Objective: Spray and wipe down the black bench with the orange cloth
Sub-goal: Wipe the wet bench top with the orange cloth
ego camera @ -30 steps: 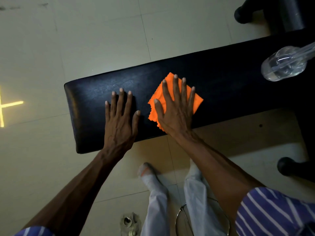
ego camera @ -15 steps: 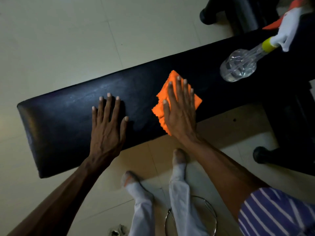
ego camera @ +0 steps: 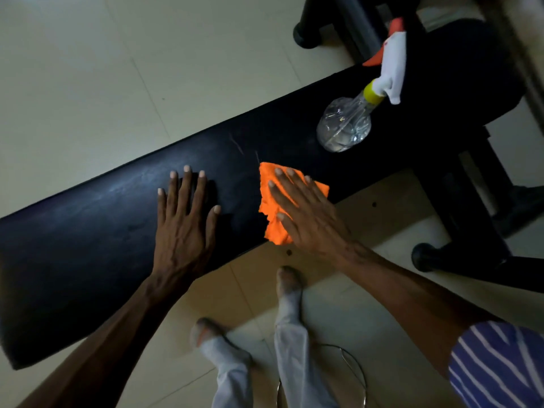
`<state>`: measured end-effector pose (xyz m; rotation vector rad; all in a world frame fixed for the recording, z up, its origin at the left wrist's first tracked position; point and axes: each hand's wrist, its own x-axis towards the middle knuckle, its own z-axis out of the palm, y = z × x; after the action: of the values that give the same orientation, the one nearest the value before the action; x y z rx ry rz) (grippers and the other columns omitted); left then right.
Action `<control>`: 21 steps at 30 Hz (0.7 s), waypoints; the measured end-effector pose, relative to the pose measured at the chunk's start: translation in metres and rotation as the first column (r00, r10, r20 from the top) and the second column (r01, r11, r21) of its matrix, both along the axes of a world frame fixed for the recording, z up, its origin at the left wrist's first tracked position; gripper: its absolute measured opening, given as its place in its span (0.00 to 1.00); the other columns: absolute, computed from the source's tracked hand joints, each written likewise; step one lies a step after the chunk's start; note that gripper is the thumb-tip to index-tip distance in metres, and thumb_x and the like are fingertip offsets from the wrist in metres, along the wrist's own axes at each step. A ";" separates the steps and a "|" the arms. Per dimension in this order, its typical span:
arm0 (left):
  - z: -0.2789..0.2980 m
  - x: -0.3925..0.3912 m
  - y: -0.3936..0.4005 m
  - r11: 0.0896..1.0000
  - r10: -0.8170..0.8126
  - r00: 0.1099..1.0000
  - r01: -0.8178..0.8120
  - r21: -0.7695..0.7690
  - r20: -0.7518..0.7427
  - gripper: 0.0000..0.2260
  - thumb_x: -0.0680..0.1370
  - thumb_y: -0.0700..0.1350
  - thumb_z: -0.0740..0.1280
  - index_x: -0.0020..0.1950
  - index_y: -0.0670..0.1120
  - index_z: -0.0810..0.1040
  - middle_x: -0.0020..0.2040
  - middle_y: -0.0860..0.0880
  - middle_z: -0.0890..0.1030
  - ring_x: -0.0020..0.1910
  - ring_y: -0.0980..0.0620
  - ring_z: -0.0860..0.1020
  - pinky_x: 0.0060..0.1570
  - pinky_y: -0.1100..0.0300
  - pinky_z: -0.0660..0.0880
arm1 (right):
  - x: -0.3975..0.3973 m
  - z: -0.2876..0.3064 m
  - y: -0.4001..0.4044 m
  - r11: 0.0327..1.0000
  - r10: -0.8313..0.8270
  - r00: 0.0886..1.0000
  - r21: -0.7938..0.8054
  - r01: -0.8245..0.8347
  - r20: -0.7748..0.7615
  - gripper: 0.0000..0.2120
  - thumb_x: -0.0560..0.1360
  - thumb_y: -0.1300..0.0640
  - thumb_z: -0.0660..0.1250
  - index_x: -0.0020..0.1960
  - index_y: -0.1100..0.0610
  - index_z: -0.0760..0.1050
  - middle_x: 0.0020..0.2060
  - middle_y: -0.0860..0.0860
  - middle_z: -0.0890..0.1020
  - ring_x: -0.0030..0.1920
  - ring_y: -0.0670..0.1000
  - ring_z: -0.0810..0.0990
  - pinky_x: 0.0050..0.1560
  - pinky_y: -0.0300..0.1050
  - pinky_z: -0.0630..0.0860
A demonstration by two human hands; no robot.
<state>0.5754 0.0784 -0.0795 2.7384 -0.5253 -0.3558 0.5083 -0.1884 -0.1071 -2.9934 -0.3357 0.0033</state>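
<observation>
The black bench (ego camera: 88,231) runs diagonally from lower left to upper right. My left hand (ego camera: 182,231) lies flat on its padded top, fingers spread, holding nothing. To its right, my right hand (ego camera: 312,225) presses flat on the orange cloth (ego camera: 268,201), fingers pointing up-left. The cloth sits at the bench's near edge and slightly overhangs it. A clear spray bottle (ego camera: 344,128) with a yellow collar and a white-and-orange trigger head stands on the bench beyond the cloth, untouched.
Black bench legs with rounded feet (ego camera: 424,257) stand at the right and at the top (ego camera: 306,36). My legs and feet (ego camera: 290,284) are on the pale tiled floor (ego camera: 117,83) just below the bench, next to a metal ring (ego camera: 353,363).
My right hand has slid the cloth along the bench toward the near edge and turned its fingers leftward. The view has shifted, so the whole spray bottle shows. The left hand stays flat.
</observation>
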 end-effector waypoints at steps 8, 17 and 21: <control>-0.002 0.008 -0.037 1.000 -0.027 1.000 0.027 0.005 -0.006 0.29 0.86 0.56 0.48 0.85 0.45 0.53 0.86 0.44 0.48 0.85 0.44 0.43 0.83 0.41 0.45 | 0.009 0.005 0.000 0.942 -0.302 0.953 0.153 0.299 -0.003 0.28 0.88 0.52 0.54 0.86 0.58 0.55 0.86 0.57 0.54 0.87 0.58 0.49 0.86 0.62 0.51; -0.013 0.036 -0.070 0.999 0.018 1.000 -0.018 0.035 0.004 0.29 0.85 0.56 0.51 0.85 0.47 0.53 0.86 0.44 0.49 0.85 0.44 0.44 0.83 0.41 0.45 | 0.094 0.011 -0.016 0.976 -0.138 0.990 0.166 0.139 -0.017 0.27 0.88 0.52 0.54 0.85 0.59 0.57 0.86 0.58 0.57 0.87 0.58 0.53 0.86 0.60 0.52; -0.016 0.042 -0.071 0.998 0.014 1.000 -0.015 0.064 0.012 0.29 0.85 0.56 0.52 0.85 0.47 0.54 0.86 0.44 0.49 0.85 0.44 0.44 0.83 0.41 0.46 | 0.135 0.012 -0.005 0.970 -0.175 0.983 0.164 0.180 -0.047 0.28 0.88 0.51 0.51 0.85 0.59 0.57 0.86 0.58 0.56 0.87 0.58 0.52 0.86 0.59 0.49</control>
<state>0.6175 0.0077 -0.0950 2.8060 -0.5055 -0.3598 0.6436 -0.1931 -0.0946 -2.8412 -0.0593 0.0060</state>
